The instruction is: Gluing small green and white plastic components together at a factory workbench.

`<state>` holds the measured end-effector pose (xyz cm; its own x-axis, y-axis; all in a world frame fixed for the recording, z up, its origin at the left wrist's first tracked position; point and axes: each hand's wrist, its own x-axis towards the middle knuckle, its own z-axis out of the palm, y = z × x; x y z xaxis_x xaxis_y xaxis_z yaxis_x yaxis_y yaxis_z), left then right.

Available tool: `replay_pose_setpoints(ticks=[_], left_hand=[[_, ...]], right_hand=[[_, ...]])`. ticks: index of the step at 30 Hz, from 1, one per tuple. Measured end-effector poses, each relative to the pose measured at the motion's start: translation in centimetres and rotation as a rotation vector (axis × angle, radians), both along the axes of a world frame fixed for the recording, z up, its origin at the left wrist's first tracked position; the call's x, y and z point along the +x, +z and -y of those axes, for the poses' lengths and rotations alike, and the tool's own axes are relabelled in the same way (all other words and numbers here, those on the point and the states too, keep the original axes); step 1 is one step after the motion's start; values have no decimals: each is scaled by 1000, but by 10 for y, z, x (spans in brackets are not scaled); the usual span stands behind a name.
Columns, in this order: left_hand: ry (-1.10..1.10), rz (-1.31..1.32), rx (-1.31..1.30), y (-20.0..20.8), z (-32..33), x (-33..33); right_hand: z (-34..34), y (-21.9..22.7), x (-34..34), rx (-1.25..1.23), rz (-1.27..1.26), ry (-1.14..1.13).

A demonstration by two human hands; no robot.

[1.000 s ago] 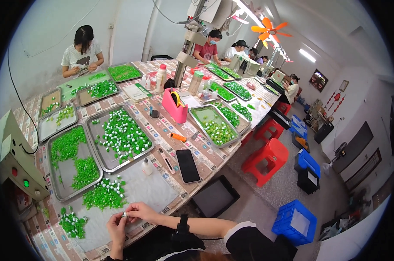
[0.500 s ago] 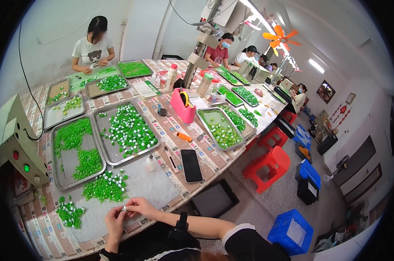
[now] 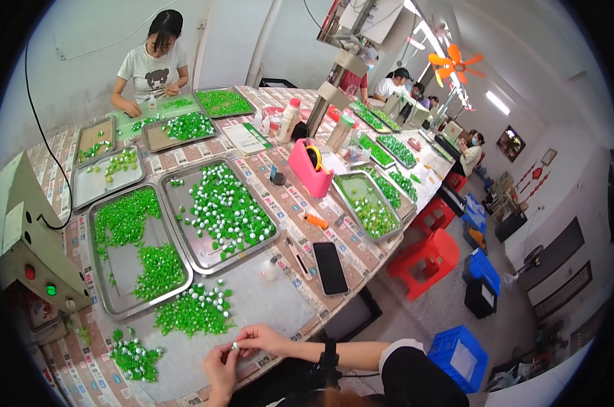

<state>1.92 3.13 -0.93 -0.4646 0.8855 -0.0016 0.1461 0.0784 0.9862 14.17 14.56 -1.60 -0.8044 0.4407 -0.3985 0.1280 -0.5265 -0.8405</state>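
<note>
At the near edge of the table, my left hand (image 3: 221,366) and my right hand (image 3: 262,340) meet fingertip to fingertip. Both are closed in a pinch on one small white piece (image 3: 235,346), mostly covered by the fingers. Just beyond them a heap of small green and white pieces (image 3: 193,311) lies on a pale sheet (image 3: 273,308). A smaller heap of the same pieces (image 3: 136,357) is to the left. Behind stand two metal trays: the left tray (image 3: 122,275) holds green pieces, the right tray (image 3: 195,252) green pieces with white balls.
A phone (image 3: 330,268), a small white bottle (image 3: 270,270), an orange cutter (image 3: 315,220) and a pink tape dispenser (image 3: 311,168) lie to the right. A machine with lit buttons (image 3: 39,237) stands at left. Across the table a co-worker (image 3: 154,74) handles pieces. Red stools (image 3: 425,261) stand beside the table.
The whole scene has shifted rightward in the picture as the head view turned. My hands keep the same pinch near the heap. The co-worker across has lowered one hand toward the table.
</note>
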Motion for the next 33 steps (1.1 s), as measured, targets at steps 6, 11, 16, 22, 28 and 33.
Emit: replay_pose_setpoints(ticks=[6,11,16,22,28,33], left_hand=[[-52,-33,-140,13,-2,-4],[33,89,23,5,-7,-3],[59,196,16,13,-3,-3],[-37,-26,-50,-1,5,-5],[-51,-78,-68,7,5,1],[28,105,28,0,-1,3]], right_hand=[[6,2,-4,-66,23,22],[5,-2,-7,-72,7,4],[4,7,-10,-9,-20,58],[13,-4,-6,-20,-68,13],[15,-17,-3,31,-123,-39],[11,-18,-7,37,-157,-16]])
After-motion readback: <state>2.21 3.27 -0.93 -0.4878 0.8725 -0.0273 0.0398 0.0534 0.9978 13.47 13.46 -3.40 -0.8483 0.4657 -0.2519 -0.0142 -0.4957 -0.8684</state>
